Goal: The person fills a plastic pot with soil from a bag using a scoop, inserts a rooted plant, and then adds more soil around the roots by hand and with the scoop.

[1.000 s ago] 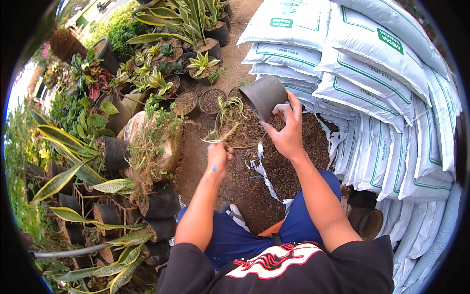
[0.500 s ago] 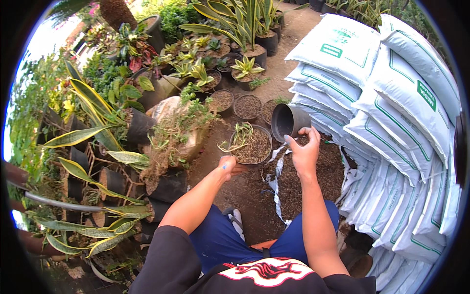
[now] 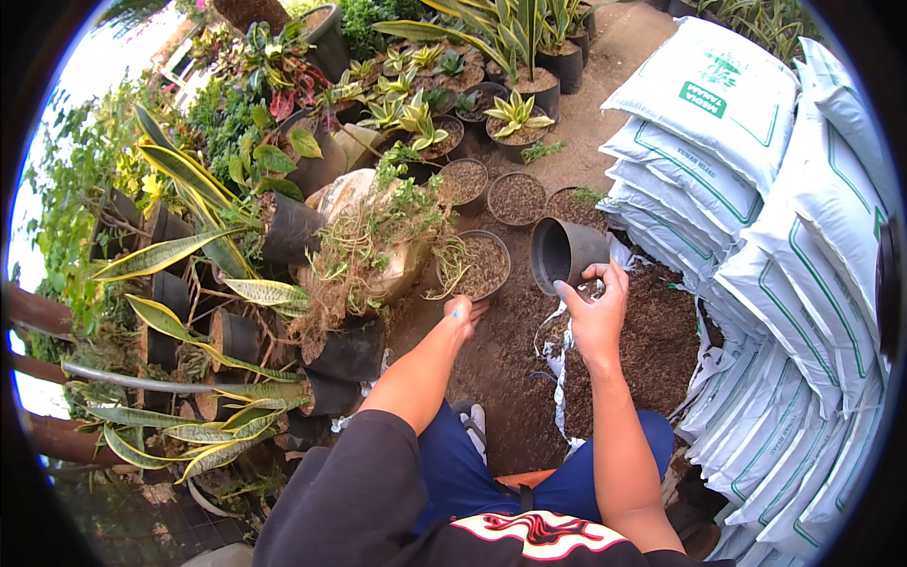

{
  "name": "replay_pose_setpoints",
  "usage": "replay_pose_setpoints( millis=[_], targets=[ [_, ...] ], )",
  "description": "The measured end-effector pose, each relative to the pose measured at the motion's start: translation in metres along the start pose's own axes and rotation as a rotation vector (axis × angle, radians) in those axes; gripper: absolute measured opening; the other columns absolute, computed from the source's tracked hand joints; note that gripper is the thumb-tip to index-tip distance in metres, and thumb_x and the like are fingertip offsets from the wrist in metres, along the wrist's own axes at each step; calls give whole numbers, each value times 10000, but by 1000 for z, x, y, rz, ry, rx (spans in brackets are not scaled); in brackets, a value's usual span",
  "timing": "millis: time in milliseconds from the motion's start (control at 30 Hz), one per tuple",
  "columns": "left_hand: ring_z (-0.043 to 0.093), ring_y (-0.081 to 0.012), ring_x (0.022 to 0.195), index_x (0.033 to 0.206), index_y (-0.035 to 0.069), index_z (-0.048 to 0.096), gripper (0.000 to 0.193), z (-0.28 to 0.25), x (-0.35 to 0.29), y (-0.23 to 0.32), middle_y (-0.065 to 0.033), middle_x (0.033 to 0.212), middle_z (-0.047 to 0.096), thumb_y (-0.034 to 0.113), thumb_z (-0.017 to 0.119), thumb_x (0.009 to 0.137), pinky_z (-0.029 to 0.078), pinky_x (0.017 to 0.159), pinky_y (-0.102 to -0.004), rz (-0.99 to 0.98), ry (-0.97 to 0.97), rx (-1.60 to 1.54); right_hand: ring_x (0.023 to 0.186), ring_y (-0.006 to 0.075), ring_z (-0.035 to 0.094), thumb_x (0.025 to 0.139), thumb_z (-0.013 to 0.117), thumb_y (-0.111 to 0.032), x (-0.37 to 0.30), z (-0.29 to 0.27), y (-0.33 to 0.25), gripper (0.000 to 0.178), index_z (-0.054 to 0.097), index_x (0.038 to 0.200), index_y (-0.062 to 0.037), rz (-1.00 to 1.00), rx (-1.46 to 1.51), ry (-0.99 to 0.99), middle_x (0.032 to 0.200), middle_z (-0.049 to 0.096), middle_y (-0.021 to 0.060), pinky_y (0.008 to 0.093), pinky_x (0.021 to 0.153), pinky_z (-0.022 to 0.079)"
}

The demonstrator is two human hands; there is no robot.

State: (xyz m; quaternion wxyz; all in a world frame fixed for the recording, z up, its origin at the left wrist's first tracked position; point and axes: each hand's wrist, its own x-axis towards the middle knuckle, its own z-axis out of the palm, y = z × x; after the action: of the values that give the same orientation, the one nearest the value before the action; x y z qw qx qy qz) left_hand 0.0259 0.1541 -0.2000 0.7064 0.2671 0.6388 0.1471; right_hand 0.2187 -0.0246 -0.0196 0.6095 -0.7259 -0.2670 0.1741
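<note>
My left hand (image 3: 463,314) grips the near side of a round black plant pot (image 3: 507,276) filled with brown, crumbly soil. A limp green, stringy cutting (image 3: 453,263) hangs over that pot's left rim. In my right hand (image 3: 601,310) is a second black pot (image 3: 578,248), tipped on its side with its mouth facing left. Its dark inside shows no soil. My right fingers and thumb clasp its near edge. Below it spreads a heap of dark soil (image 3: 638,345) on an opened white sack (image 3: 559,378).
Stacked white sacks (image 3: 704,104) rise along the right. Soil-filled pots (image 3: 517,198) stand just beyond my hands. At the left are a pile of uprooted greenery (image 3: 368,241) and tipped pots of snake plants (image 3: 293,227). More potted plants (image 3: 518,118) line the far side.
The view has turned, so the surroundings sit farther right. My left hand has carried the filled pot leftward, closer to the greenery pile. My right hand still holds the tipped pot.
</note>
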Motion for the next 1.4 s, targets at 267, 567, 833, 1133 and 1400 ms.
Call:
replay_pose_setpoints(
  millis=[267, 567, 833, 1133, 1400],
  targets=[
    [570, -308, 1346, 1504, 7, 439, 491, 58, -34, -5, -192, 1580, 453, 277, 284, 1125, 449, 1114, -413, -258, -365, 308, 1272, 270, 527, 767, 850, 6, 15, 10, 4, 389, 553, 1016, -15, 45, 67, 10, 1389, 417, 147, 386, 939, 635],
    [708, -289, 862, 1026, 14, 693, 268, 12, -8, 63, -147, 951, 744, 255, 698, 908, 545, 827, -402, 793, 440, 952, 1289, 283, 535, 780, 845, -3, 17, -19, -10, 373, 556, 1015, -9, 37, -9, 76, 1391, 426, 162, 356, 933, 645],
    [709, -310, 909, 1131, -38, 711, 439, -48, 63, 61, -208, 999, 746, 369, 597, 1013, 518, 858, -437, 499, 119, 996, 1294, 296, 540, 766, 886, -78, 9, -21, -8, 383, 589, 1001, -28, 18, -126, -26, 1418, 436, 190, 367, 888, 636],
    [693, -323, 1140, 1298, -12, 566, 347, -12, 38, 27, -162, 1176, 714, 92, 326, 1070, 517, 1058, -472, -344, -384, 257, 1245, 269, 556, 754, 882, -61, 12, -18, -10, 381, 583, 988, -27, -14, -107, -22, 1367, 462, 157, 366, 881, 633],
    [693, -275, 1131, 1253, 55, 618, 304, 31, 29, 18, -129, 1219, 715, 88, 400, 1043, 462, 1083, -487, -53, -171, 23, 1224, 264, 572, 758, 877, -51, 10, -14, -8, 372, 583, 984, -30, -15, -126, -19, 1369, 457, 164, 360, 873, 643]
  ],
)
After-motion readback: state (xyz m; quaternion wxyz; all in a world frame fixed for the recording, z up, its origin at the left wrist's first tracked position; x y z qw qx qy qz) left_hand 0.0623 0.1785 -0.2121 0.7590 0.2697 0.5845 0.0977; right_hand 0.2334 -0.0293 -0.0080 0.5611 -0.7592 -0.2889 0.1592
